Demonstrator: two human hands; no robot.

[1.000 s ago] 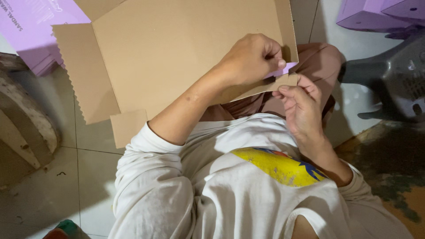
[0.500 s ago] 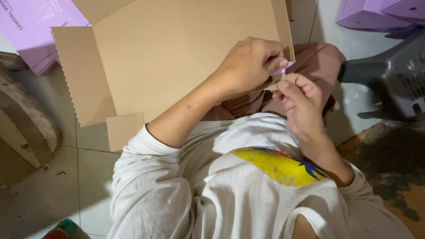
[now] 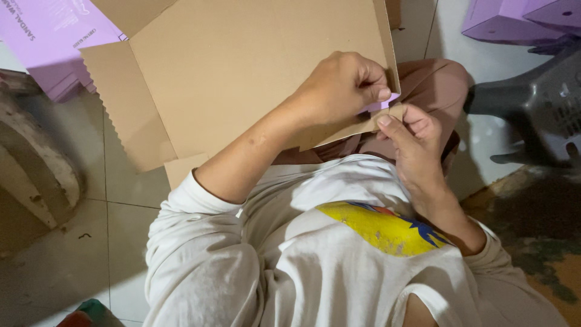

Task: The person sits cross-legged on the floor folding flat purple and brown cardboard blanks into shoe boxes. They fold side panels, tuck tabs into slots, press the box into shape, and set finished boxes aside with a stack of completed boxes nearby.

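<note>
Pinching cardboard sheet [image 3: 254, 79] corner (purple underside): left hand [image 3: 342, 88], right hand [image 3: 411, 136], fingers clamped.

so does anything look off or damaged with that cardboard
Nothing looks damaged. The flat cardboard sheet has one zigzag-cut flap edge at the left, which looks like a factory cut, not a tear. The left hand and right hand pinch its near right corner, where a small purple piece shows.

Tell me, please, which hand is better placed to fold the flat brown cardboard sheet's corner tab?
Likely the right hand: its thumb already rests on that tab, while the left hand pinches a purple strip.
</note>
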